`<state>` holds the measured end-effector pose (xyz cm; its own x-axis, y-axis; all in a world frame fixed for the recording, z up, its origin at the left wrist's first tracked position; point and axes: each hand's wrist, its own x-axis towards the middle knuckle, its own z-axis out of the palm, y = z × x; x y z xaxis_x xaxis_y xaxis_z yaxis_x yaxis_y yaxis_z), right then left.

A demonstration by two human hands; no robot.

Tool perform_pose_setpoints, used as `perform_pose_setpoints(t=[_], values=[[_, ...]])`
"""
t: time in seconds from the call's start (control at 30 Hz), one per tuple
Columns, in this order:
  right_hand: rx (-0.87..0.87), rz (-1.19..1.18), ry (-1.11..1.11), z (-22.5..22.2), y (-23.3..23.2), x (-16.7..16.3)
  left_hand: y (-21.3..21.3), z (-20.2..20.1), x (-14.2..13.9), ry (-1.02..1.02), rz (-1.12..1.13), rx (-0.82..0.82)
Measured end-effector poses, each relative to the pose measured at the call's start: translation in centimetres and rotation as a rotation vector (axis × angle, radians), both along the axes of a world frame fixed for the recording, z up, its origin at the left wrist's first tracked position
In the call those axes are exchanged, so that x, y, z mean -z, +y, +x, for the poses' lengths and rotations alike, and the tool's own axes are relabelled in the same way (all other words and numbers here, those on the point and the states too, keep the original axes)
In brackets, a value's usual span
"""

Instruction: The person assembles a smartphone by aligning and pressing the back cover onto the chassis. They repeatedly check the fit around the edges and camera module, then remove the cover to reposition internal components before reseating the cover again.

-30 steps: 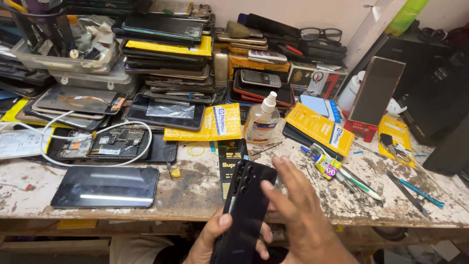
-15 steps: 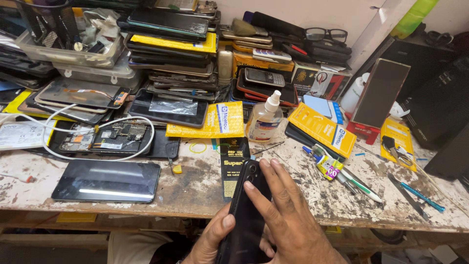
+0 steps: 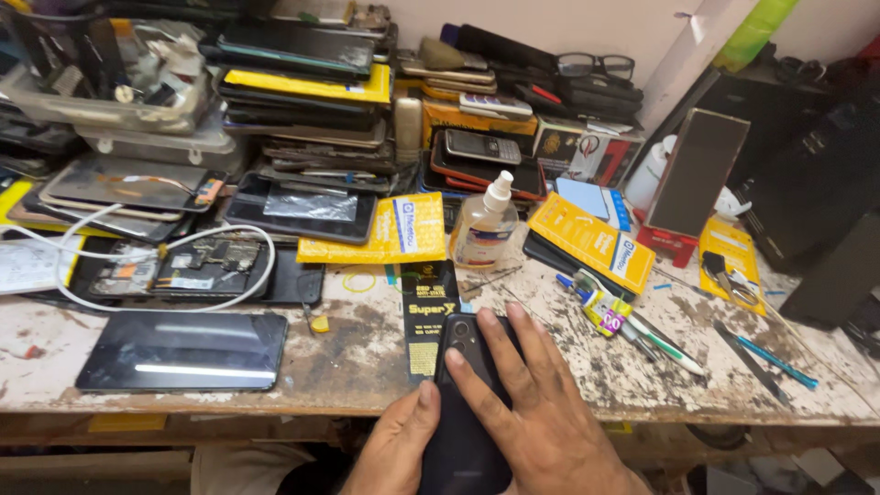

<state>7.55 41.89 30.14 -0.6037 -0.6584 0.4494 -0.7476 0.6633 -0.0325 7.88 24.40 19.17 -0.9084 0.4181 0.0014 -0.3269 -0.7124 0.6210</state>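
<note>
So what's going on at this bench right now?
A person holds a black phone back-side up at the near edge of a worn workbench. The left hand grips it from the side, and the right hand lies flat across its back with fingers spread. Beside it lie a black packet, a spray bottle and a dark tablet. Stacks of phones fill the back.

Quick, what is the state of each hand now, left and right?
Left hand: closed around the dark phone, gripping it from the side.
Right hand: open, fingers spread flat on the phone's back.
</note>
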Motion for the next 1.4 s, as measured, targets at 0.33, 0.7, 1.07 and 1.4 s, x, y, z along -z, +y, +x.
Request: perform_pose_setpoints(t=[0.33,0.7,1.07,1.4], values=[[0.091,-0.86,-0.445,0.6,2.5,6.0,2.6,0.5,1.1,0.145,-0.405,-0.241],[0.185,-1.437,-1.054,-3.8,7.4,7.3,6.0,0.1,0.8,-0.006,-0.236,-0.171],[0.2,-1.435,-0.99,-5.7,10.6,8.2,8.6,-1.8,0.8,0.064,-0.384,-0.155],[0.169,-0.981,-0.991,-7.0,8.3,4.2,6.8,-2.7,0.3,0.233,-0.65,-0.182]])
